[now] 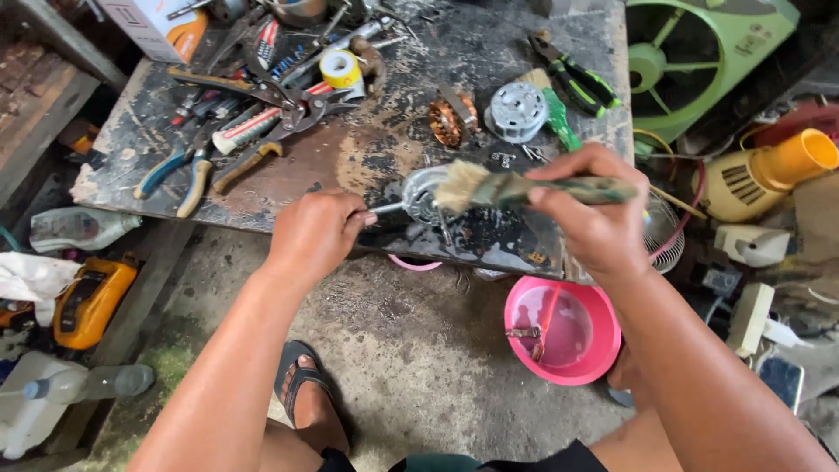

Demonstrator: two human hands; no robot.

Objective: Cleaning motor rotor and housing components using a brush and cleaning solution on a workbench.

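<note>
My left hand [316, 229] grips the thin shaft of a round metal motor part [423, 194] and holds it over the front edge of the stained workbench [367, 149]. My right hand [587, 208] is closed around the handle of a worn paintbrush [516, 187], whose pale bristles lie against the metal part. A pink bowl [564, 330] with liquid and small metal pieces stands on the concrete floor below my right hand.
On the bench lie a copper-wound stator [449, 121], a silver round housing [516, 111], a green brush [557, 112], green-handled cutters [577, 77], pliers [179, 168] and a tape roll [340, 67]. A green fan housing [699, 52] stands at right. My sandalled foot [308, 393] is below.
</note>
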